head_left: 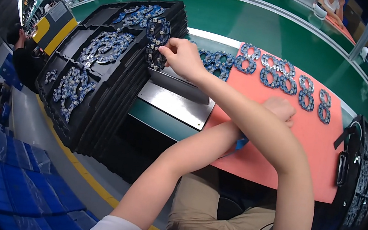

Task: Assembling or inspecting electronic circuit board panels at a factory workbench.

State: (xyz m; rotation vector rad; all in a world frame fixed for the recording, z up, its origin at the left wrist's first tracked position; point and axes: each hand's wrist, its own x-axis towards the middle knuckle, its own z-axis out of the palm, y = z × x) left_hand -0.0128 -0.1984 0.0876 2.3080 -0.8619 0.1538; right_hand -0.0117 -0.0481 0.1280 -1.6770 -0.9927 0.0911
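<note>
My forearms cross, the right one over the left. At the far left, my right hand [183, 58] pinches the edge of a blue figure-eight circuit board [159, 30], held upright beside the stack of black trays [74, 47]. My left hand [280, 110] is closed low over the pink mat [307, 164], below a row of similar boards; its curled fingers hide whatever they may hold. A blue band [241, 143] shows by the left wrist. Along the mat's far side lie several figure-eight boards [306, 94], and others [218, 63] sit just left of the mat.
Heaped blue boards [107, 48] fill parts of the top tray. A metal plate [173, 104] lies between stack and mat. More black trays with boards [360, 185] stand at the right. Blue bins [22, 177] are at lower left. Other people are at work beyond the green bench [234, 17].
</note>
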